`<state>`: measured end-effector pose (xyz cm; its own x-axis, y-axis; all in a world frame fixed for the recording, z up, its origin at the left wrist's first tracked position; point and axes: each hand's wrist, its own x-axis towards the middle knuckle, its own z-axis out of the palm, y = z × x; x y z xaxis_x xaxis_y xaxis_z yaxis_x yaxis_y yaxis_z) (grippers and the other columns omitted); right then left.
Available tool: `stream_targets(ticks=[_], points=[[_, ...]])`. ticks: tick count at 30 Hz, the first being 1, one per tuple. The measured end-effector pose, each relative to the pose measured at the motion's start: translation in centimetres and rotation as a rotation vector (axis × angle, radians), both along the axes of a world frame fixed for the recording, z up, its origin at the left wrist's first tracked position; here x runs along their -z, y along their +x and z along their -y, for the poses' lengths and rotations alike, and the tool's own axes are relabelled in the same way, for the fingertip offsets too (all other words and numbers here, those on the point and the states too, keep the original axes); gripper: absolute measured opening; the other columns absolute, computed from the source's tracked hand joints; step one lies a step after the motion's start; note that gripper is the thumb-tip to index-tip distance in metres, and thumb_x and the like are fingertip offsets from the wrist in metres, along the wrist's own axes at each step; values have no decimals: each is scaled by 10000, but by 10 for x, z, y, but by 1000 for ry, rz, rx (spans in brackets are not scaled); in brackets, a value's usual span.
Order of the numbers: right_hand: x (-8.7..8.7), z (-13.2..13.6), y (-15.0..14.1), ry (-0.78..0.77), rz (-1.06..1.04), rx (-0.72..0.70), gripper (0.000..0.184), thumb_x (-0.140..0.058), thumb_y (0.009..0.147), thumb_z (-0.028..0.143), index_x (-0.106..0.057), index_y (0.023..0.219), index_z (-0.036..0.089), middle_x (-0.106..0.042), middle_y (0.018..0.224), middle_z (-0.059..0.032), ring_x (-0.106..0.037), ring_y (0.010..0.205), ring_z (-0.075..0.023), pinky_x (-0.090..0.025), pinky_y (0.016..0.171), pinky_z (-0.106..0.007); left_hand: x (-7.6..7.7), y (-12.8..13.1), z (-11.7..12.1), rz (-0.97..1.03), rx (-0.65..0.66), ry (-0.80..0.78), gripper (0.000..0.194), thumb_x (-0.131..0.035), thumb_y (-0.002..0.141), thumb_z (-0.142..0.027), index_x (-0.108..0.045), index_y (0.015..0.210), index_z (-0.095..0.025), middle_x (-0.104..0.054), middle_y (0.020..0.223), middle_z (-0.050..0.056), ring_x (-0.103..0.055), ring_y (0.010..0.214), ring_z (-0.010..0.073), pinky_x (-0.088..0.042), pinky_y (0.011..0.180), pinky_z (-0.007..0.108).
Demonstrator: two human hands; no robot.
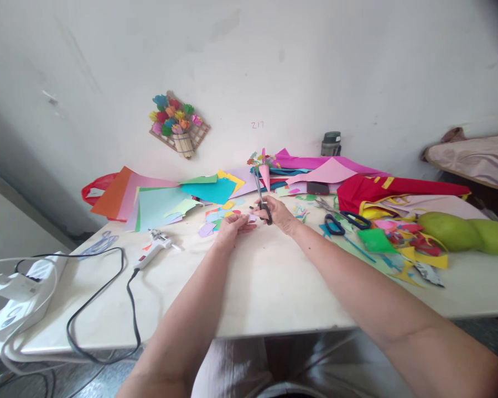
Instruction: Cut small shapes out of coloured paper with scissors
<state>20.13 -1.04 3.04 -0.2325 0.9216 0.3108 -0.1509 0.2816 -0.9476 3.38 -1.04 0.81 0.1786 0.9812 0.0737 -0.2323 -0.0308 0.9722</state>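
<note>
From my distant place I attended to the centre of the frame, where the right hand [280, 213] had its fingers curled around the handles of the black-handled scissors [267, 214], and the left hand [231, 228] had its fingertips nearly together, pinching a small pale purple paper piece [252, 218]. The blades pointed toward the top of the frame, away from the body; whether they were a little apart, I could not tell. The step looked to me like trimming of small paper, so I judged it best to hold the piece by its edge, with fingertips outside the cutting line, and to turn the paper with the left hand rather than twist the scissors. Short, calm closings near the inner part of the blades would, I think, give a cleaner edge than one long snip. I judged also that the paper scraps [208, 229], just left of centre, should not come between the blades. About the pose: the left forearm [195, 298] rose from the bottom of the frame, left of middle, and its hand was turned with the back upward and the fingers to the right. The right forearm [357, 282] came from the lower right corner, and both hands met close together over the table [274, 298].
</note>
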Motion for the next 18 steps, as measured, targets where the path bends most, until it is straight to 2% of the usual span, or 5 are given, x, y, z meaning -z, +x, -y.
stream_targets(ticks=[4,9,15,18], points=[[-1,-1,-1,-10,-29,40,443,-739,543,321,-523,907,188,-665,765,-20,-599,653,-128,-427,482,-196,0,0,1,6,-27,41,310,-774,573,-347,-567,658,-134,-654,626,47,-674,666,209,-519,669,305],[1,-8,-1,-105,-45,187,475,-756,523,292,-494,906,189,-658,745,-16,-617,557,-133,-370,393,-173,-1,0,1,12,-33,46,317,-768,588,-358,-587,714,-131,-686,699,72,-667,645,184,-522,661,300],[2,-6,-3,-142,40,187,404,-729,555,234,-509,890,186,-580,599,38,-588,484,-115,-288,330,-152,0,0,1,-8,-13,54,309,-757,601,-368,-606,740,-137,-694,735,69,-667,645,172,-523,653,283],[-1,-2,-4,-149,68,199,360,-698,567,189,-518,878,177,-566,570,48,-556,456,-97,-278,334,-150,0,0,1,-12,-8,53,291,-765,586,-349,-600,704,-140,-673,667,45,-668,642,182,-522,653,286]])
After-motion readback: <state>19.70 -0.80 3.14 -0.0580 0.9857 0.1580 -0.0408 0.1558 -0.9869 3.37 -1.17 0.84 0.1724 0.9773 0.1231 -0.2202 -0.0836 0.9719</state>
